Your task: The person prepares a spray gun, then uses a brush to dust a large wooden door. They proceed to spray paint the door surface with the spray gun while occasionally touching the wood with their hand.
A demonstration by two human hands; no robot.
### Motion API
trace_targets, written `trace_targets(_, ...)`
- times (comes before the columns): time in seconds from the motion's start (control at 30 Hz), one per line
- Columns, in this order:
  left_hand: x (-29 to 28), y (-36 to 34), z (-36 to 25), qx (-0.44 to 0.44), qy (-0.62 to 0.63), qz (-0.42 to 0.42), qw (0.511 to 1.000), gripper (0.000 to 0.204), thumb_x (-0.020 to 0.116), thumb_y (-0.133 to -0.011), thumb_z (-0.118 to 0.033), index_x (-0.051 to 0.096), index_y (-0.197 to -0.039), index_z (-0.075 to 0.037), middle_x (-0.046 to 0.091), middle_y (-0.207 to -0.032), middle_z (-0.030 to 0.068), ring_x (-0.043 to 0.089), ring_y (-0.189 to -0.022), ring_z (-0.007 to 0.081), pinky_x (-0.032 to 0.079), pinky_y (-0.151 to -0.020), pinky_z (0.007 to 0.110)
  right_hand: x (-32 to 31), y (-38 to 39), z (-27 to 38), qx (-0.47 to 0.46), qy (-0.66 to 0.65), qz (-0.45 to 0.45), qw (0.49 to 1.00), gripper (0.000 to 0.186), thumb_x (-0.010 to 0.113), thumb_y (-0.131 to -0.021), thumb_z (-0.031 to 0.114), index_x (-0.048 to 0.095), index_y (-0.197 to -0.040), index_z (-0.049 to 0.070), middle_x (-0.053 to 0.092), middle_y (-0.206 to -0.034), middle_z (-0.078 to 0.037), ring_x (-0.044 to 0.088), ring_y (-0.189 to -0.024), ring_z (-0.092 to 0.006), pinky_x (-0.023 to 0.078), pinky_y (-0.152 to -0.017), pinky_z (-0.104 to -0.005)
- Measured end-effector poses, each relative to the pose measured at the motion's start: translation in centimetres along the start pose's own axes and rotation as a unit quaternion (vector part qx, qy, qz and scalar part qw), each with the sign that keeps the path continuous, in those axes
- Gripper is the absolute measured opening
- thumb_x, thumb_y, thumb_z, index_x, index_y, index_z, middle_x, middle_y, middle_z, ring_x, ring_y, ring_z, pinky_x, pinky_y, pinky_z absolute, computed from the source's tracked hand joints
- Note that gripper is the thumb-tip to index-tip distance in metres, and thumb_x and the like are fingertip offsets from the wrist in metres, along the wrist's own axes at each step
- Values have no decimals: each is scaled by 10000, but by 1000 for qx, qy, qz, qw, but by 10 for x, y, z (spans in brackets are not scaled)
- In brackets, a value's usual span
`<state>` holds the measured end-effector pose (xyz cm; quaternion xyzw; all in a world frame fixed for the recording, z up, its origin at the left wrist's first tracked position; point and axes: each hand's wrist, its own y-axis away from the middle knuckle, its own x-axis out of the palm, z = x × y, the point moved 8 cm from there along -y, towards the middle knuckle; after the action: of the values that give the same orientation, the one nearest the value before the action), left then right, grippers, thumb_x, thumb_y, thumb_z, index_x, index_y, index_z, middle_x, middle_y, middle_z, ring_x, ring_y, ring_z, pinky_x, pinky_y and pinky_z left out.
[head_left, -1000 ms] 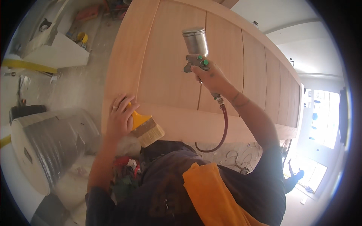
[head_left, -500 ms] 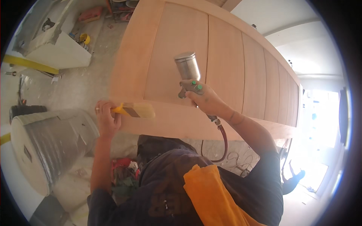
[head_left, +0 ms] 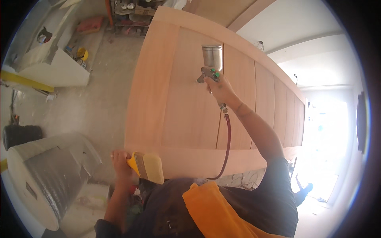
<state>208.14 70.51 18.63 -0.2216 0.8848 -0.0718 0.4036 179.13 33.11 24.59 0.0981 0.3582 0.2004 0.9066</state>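
Observation:
My right hand (head_left: 223, 91) is wrapped round the grip of a spray gun (head_left: 208, 74) with a metal cup (head_left: 213, 56) on top. A dark red hose (head_left: 228, 144) hangs from the gun's handle down toward my body. The gun is held over a large wooden panel (head_left: 186, 91) with vertical grooves and a plain frame. In my left hand (head_left: 122, 163) is a wide paintbrush (head_left: 149, 167) with a yellow handle and pale bristles, held at the panel's near left corner. Whether the bristles touch the wood I cannot tell.
A big roll of silvery wrap (head_left: 55, 174) stands at the left. Behind it are a white cabinet-like block (head_left: 63, 71), a yellow bucket (head_left: 82, 54) and a shelf rack (head_left: 133, 18). An orange cloth (head_left: 210, 206) hangs over my shoulder. Another person (head_left: 303, 193) is far right, near bright light.
My right hand has moved the spray gun farther away and slightly right over the panel. The left hand has come nearer my body with the paintbrush, its bristles now tilted downward.

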Motion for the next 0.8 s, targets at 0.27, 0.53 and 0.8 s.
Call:
trace_targets(0.27, 2, -3, 5, -34, 11, 25, 999, 323, 766, -735, -34, 491, -885, -110, 565, -899, 111, 542, -860, 357, 413, -802, 458, -44, -129, 10, -71, 17, -108, 992, 358, 652, -991, 294, 667, -1303, 117, 724, -857, -59, 700, -746, -184, 556, -698, -377)
trace_targets(0.53, 3, -5, 2, -31, -9, 20, 999, 309, 772, -732, -37, 510, -877, -113, 568, -887, 109, 550, -852, 363, 421, -760, 472, -71, -204, 16, -112, -12, -205, 972, 358, 657, -986, 301, 678, -1290, 114, 729, -868, -61, 698, -752, -181, 554, -730, -366)
trace_targets(0.8, -1, -5, 4, -28, -16, 10, 999, 285, 729, -722, -22, 521, -899, -102, 566, -879, 121, 555, -873, 381, 425, -783, 484, -37, -111, 38, -101, -72, -57, 991, 267, 652, -1010, 258, 672, -1165, 42, 653, -748, -37, 617, -653, -116, 500, -603, -313)
